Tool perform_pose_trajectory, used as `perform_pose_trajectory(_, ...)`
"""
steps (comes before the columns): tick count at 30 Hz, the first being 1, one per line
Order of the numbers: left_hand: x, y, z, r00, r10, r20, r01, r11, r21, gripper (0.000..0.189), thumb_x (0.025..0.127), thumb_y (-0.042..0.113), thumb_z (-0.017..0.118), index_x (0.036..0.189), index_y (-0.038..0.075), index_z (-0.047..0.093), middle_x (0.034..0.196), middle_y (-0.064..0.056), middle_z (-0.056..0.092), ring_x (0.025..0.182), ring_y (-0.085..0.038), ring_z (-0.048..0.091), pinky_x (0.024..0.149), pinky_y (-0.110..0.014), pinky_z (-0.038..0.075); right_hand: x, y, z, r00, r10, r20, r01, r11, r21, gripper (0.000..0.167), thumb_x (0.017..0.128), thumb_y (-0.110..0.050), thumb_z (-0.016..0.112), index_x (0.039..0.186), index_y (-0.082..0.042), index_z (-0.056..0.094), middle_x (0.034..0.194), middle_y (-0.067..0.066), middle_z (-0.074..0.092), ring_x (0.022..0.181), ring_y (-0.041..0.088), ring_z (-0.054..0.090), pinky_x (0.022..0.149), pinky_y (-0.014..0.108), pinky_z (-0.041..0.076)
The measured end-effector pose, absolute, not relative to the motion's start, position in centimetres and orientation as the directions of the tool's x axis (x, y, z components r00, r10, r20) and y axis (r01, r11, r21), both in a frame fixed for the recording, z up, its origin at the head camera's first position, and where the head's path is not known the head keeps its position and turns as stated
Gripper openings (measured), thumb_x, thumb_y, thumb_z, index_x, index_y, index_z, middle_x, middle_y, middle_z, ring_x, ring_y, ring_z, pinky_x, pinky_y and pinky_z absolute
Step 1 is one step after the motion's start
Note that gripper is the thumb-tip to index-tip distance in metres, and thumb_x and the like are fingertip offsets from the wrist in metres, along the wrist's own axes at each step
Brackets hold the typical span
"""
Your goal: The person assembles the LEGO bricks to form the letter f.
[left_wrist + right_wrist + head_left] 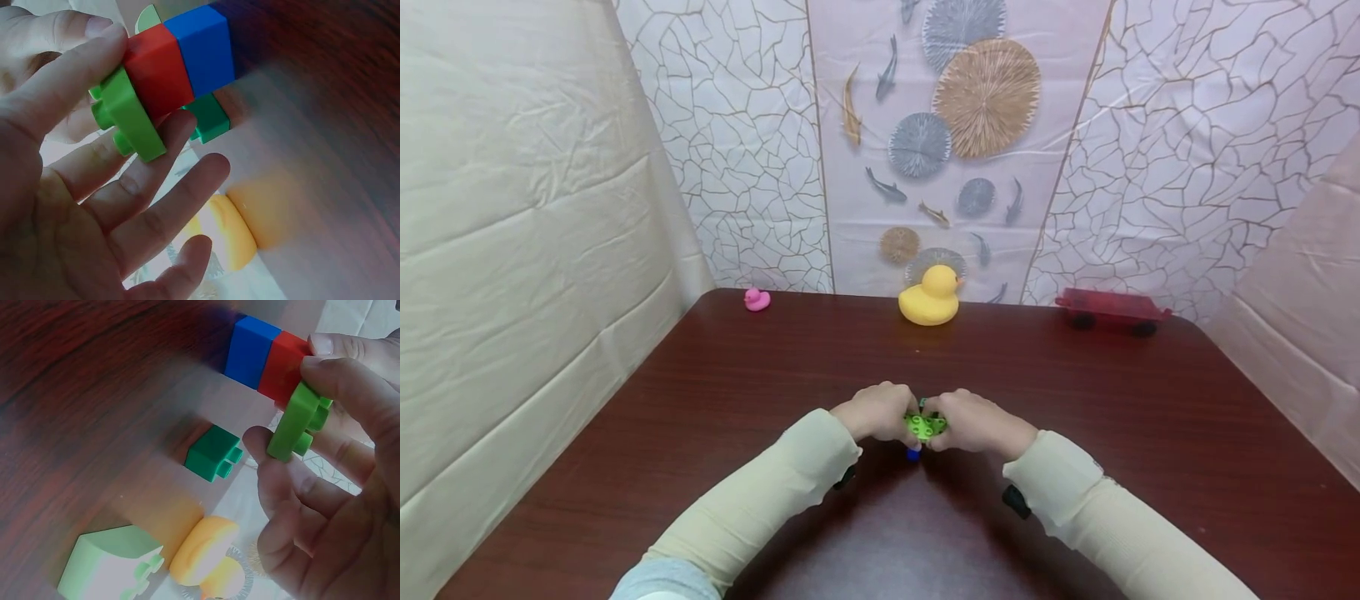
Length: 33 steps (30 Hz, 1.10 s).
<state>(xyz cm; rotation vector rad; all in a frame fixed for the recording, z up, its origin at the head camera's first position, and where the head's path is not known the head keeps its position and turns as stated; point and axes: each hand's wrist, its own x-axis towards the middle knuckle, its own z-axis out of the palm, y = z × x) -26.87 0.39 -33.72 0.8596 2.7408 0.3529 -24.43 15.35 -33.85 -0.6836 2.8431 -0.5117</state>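
Both hands meet at a small stack of toy bricks in the middle of the table. A blue brick (203, 53) is at the bottom, a red brick (159, 72) sits on it, and a flat lime-green brick (922, 427) is on top. My left hand (880, 412) pinches the lime-green brick from the left, thumb nearest me. From the right, my right hand (976, 422) grips the same brick between thumb and fingers. Just beyond the stack stands a dark green brick (212, 453), apart from it. A pale green curved brick (109, 562) also shows in the right wrist view.
Along the far edge of the dark red table (760, 367) are a small pink duck (757, 300), a large yellow duck (931, 297) and a red toy wagon (1108, 308). Patterned cloth (745, 150) hangs behind the table, with plain cloth at the sides.
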Motion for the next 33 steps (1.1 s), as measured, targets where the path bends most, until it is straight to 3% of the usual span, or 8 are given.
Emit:
perform_pose_trajectory(7, -26.9, 0.6, -33.7, -0.805, 0.568, -0.172, 0.514, 0.811, 0.279, 0.019, 0.066, 0.033, 0.075, 0.063, 0.019, 0.061, 0.057, 0.007, 0.051, 0.052, -0.009, 0.042, 0.047, -0.025, 0.034, -24.5, 15.4, -33.5, -0.875, -0.465, -0.134, -0.399, 0.849, -0.346, 0.025, 0.072, -0.023, 0.071, 0.092, -0.01, 0.062, 0.068, -0.005, 0.052, 0.054, 0.011, 0.046, 0.05, 0.026, 0.039)
perform_pose_trajectory(11, -26.8, 0.7, -33.6, -0.805, 0.565, -0.182, 0.514, 0.817, 0.261, 0.019, 0.066, 0.033, 0.075, 0.072, 0.018, 0.065, 0.063, 0.008, 0.053, 0.057, -0.009, 0.046, 0.05, -0.026, 0.037, -25.2, 16.1, -33.2, -0.874, -0.472, -0.112, -0.409, 0.841, -0.353, 0.035, 0.081, -0.032, 0.061, 0.106, -0.007, 0.06, 0.087, 0.0, 0.06, 0.075, 0.014, 0.056, 0.066, 0.032, 0.045)
perform_pose_trajectory(14, -26.9, 0.7, -33.5, -0.814, 0.552, -0.183, 0.504, 0.826, 0.252, 0.025, 0.065, 0.034, 0.076, 0.082, 0.017, 0.067, 0.07, 0.009, 0.056, 0.062, -0.009, 0.048, 0.054, -0.027, 0.039, -26.1, 16.5, -33.2, -0.892, -0.449, -0.058, -0.403, 0.846, -0.35, 0.033, 0.087, -0.03, 0.052, 0.109, -0.006, 0.058, 0.099, 0.003, 0.06, 0.086, 0.017, 0.056, 0.074, 0.036, 0.043)
perform_pose_trajectory(19, -26.9, 0.6, -33.5, -0.822, 0.537, -0.191, 0.486, 0.836, 0.257, 0.035, 0.065, 0.033, 0.076, 0.093, 0.015, 0.067, 0.086, 0.007, 0.06, 0.073, -0.009, 0.053, 0.061, -0.028, 0.042, -27.4, 16.5, -34.1, -0.903, -0.429, -0.033, -0.401, 0.867, -0.296, 0.02, 0.087, -0.011, 0.051, 0.104, -0.008, 0.062, 0.097, 0.002, 0.061, 0.084, 0.017, 0.056, 0.07, 0.034, 0.044)
perform_pose_trajectory(23, -26.9, 0.7, -33.5, -0.817, 0.544, -0.192, 0.492, 0.831, 0.26, 0.035, 0.065, 0.033, 0.076, 0.094, 0.015, 0.067, 0.088, 0.006, 0.06, 0.077, -0.011, 0.053, 0.063, -0.029, 0.042, -28.0, 16.0, -35.1, -0.894, -0.446, -0.054, -0.419, 0.871, -0.257, 0.033, 0.082, 0.005, 0.049, 0.107, -0.012, 0.062, 0.099, 0.002, 0.061, 0.09, 0.019, 0.055, 0.071, 0.034, 0.045)
perform_pose_trajectory(28, -26.9, 0.8, -33.6, -0.812, 0.549, -0.198, 0.493, 0.827, 0.27, 0.028, 0.066, 0.033, 0.075, 0.086, 0.015, 0.067, 0.075, 0.008, 0.056, 0.066, -0.01, 0.049, 0.058, -0.027, 0.04, -28.4, 15.9, -35.8, -0.887, -0.455, -0.081, -0.433, 0.879, -0.203, 0.033, 0.078, 0.004, 0.057, 0.105, -0.013, 0.064, 0.096, 0.001, 0.061, 0.086, 0.019, 0.055, 0.069, 0.036, 0.044)
perform_pose_trajectory(33, -26.9, 0.6, -33.6, -0.825, 0.531, -0.195, 0.468, 0.834, 0.291, 0.021, 0.065, 0.031, 0.076, 0.079, 0.017, 0.067, 0.068, 0.009, 0.056, 0.061, -0.01, 0.048, 0.054, -0.027, 0.038, -28.1, 16.3, -35.8, -0.885, -0.452, -0.108, -0.421, 0.879, -0.223, 0.025, 0.074, 0.0, 0.065, 0.096, -0.011, 0.066, 0.087, -0.001, 0.062, 0.075, 0.013, 0.055, 0.065, 0.031, 0.045)
